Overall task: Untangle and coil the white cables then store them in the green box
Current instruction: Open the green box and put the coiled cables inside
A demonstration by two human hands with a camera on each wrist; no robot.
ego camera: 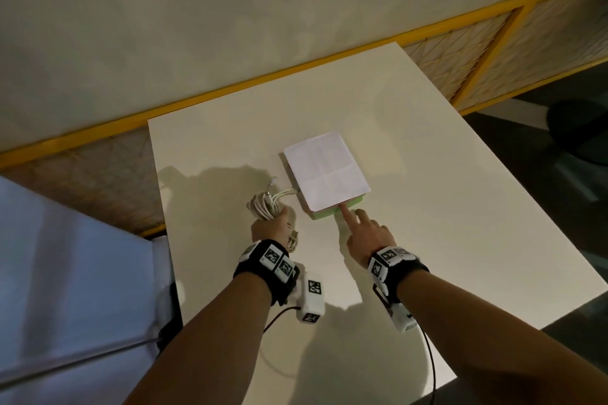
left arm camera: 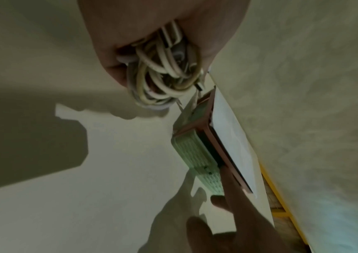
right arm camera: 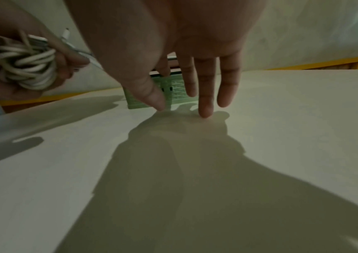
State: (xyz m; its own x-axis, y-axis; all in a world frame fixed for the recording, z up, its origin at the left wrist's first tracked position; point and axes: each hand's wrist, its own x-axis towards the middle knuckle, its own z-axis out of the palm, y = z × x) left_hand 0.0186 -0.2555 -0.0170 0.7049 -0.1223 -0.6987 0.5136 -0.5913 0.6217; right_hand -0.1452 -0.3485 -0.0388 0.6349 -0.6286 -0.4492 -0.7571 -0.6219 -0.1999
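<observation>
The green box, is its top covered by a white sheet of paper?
Yes, a creased white paper lies over the green box, leaving only its near edge visible.

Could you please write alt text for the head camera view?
The left hand grips a bundle of white cables beside a paper-covered green box, whose near edge the right hand touches with its index finger, on a white table.

Your left hand (ego camera: 270, 227) covers near part of white cables (ego camera: 263, 206); number of cables in bundle cannot be told. White paper sheet (ego camera: 325, 170) hides top and inside of green box (ego camera: 324, 214); contents unseen, only near wall and left edge show. Cable strands run to box's left edge, ends lost there. Your right hand (right arm camera: 173, 56) blocks middle of box wall in right wrist view; palm cut by top edge. Left wrist view blurred.
</observation>
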